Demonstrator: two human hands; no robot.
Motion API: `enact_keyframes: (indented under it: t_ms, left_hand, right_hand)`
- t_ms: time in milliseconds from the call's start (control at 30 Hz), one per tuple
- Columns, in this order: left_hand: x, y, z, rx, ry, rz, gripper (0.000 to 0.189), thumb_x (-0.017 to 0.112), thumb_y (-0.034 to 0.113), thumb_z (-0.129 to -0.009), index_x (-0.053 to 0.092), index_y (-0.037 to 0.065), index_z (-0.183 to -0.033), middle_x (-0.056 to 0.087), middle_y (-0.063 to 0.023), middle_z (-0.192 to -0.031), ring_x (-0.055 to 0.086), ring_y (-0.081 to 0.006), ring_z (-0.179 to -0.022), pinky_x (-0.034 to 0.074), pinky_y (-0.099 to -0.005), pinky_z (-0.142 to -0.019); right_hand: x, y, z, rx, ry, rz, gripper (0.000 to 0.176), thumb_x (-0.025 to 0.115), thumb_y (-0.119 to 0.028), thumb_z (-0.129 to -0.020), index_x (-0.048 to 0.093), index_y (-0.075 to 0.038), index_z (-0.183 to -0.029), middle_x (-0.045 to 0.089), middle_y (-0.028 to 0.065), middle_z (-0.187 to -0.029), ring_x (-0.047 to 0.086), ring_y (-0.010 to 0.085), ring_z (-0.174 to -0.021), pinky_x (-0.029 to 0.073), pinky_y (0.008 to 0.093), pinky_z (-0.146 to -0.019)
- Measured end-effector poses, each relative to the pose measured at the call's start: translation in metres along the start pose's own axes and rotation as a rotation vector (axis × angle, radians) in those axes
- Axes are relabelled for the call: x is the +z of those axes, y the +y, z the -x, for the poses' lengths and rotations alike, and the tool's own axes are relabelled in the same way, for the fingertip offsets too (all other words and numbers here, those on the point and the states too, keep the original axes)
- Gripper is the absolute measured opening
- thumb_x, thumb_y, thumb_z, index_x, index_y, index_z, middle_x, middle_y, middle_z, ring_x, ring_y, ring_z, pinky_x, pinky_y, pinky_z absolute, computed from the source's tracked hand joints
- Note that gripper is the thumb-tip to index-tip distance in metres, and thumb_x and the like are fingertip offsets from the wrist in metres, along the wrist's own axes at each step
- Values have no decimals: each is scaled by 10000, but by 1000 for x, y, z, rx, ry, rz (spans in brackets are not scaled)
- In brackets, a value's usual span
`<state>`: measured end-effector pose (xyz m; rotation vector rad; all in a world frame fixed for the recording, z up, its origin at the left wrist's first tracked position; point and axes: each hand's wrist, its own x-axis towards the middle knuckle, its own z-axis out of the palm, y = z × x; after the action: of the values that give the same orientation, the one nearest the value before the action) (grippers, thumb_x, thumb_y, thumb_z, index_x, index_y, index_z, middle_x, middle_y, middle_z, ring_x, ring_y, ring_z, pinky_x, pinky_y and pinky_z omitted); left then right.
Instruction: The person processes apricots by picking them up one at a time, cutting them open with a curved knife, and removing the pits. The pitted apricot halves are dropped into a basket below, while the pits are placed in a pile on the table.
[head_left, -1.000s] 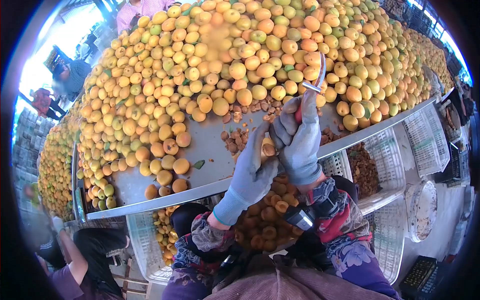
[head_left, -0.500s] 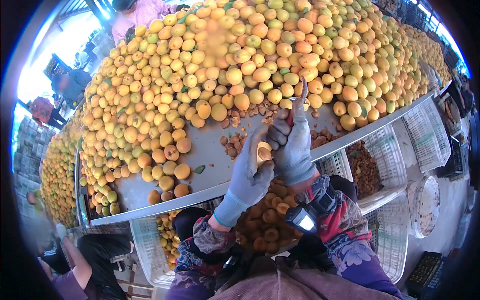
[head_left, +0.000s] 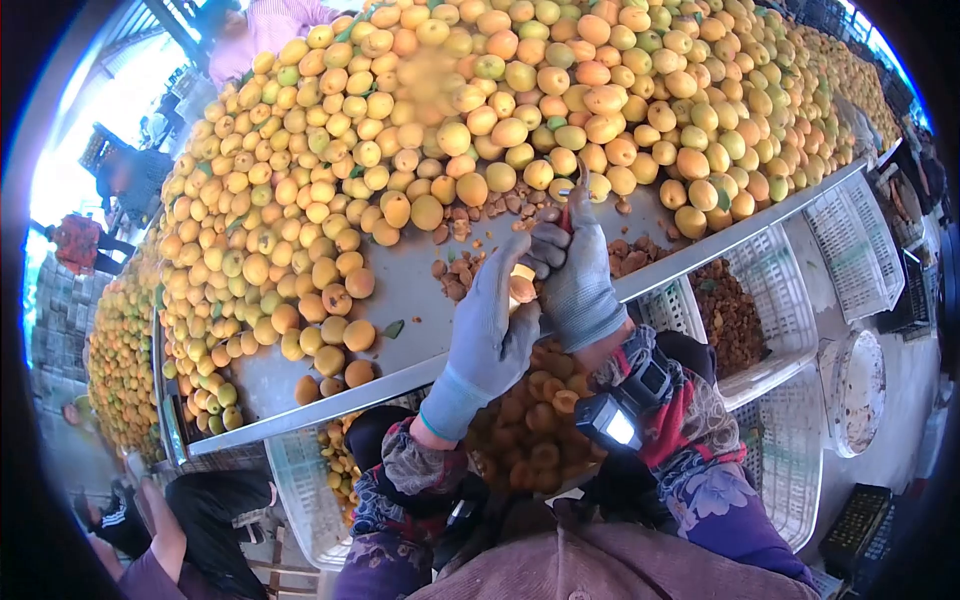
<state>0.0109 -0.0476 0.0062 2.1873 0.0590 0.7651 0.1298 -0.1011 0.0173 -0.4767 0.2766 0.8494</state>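
Note:
My left hand (head_left: 485,335), in a grey glove, has its fingers closed around a cut apricot (head_left: 521,287) whose pale orange flesh shows. My right hand (head_left: 583,290), also gloved, touches or nearly touches the fruit from the other side. Its fist grips a small knife (head_left: 583,182) with a red handle; the thin blade points up and away from me. Both hands hover over the near edge of a metal table (head_left: 410,285). Behind them rises a large heap of apricots (head_left: 400,140). Small brown pits (head_left: 458,272) lie close to my hands.
Below the table edge, a container of apricots (head_left: 540,440) sits at my lap. A white crate (head_left: 785,300) of brown pits (head_left: 728,325) and a white bucket (head_left: 855,390) stand right. Another white crate (head_left: 305,490) is left. A seated person (head_left: 165,540) is at lower left.
Both hands have shifted slightly left in the view, along with a small camera movement. The cut apricot stays in my left hand and the knife in my right.

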Motion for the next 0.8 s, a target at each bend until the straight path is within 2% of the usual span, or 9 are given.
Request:
enact_keyframes:
  t_ms: [67,167,200,267,400,467,633,733,800]
  left_hand:
    - [-2,3,-5,4,1,4,541,528,11,-814,362,-24,-1327,434,-238,-1312,504,-375,-1143,395,-382,-956]
    - [-4,10,-6,-159,96,84,546,558,11,-786,391,0,-1305,495,-145,-1188,485,-228,-1118,379,-329,-957]
    - [-4,8,-5,-156,100,85,546,558,11,-786,391,0,-1305,495,-145,-1188,485,-228,-1118,379,-329,-957]
    - [-5,3,-2,-332,30,398,547,579,50,-781,407,2,-1298,503,-98,-1158,487,-175,-1090,380,-298,-948]
    - [-6,9,-4,-367,-70,548,548,586,55,-787,401,-8,-1299,493,-111,-1204,470,-160,-1105,374,-302,-953]
    - [-6,9,-4,-289,-86,554,524,573,49,-802,405,-10,-1294,506,-106,-1188,476,-158,-1101,368,-286,-957]
    - [-10,14,-4,-307,-100,628,537,576,37,-806,389,-20,-1306,521,-108,-1182,485,-160,-1096,370,-289,-960]
    - [-10,13,0,-314,-112,616,584,612,75,-802,371,-30,-1323,511,-100,-1203,487,-162,-1101,371,-295,-967]
    - [-10,13,2,-336,-110,607,619,641,115,-799,364,-35,-1332,494,-85,-1222,480,-159,-1111,368,-298,-975]
  right_hand:
    - [4,0,1,-22,62,24,444,511,-554,-887,463,-131,-764,298,-78,-530,266,68,-412,229,229,-384]
    - [-2,-6,0,-77,-192,52,451,506,-564,-883,454,-128,-779,303,-43,-519,279,99,-394,228,259,-361]
    - [-1,-8,3,-136,-317,72,451,494,-557,-893,455,-125,-768,270,-52,-499,248,94,-379,204,261,-359]
    - [14,-11,19,-223,-315,81,442,456,-526,-924,457,-116,-759,229,-58,-468,202,81,-361,171,261,-358]
    - [22,-17,31,-465,-483,224,432,390,-498,-960,478,-105,-803,216,-66,-463,178,67,-350,194,232,-349]
    - [23,-15,33,-586,-556,309,390,411,-407,-977,484,-66,-804,313,-29,-475,258,78,-354,207,239,-346]
    - [19,-15,37,-579,-590,363,374,439,-376,-973,508,-44,-816,374,-15,-490,311,66,-383,244,225,-376]
    - [16,-11,38,-657,-612,561,418,408,-442,-965,475,-60,-806,294,-35,-460,236,70,-367,227,246,-374]
    - [14,-7,37,-664,-641,515,380,511,-376,-940,537,-30,-785,413,-17,-509,326,43,-417,249,207,-404]
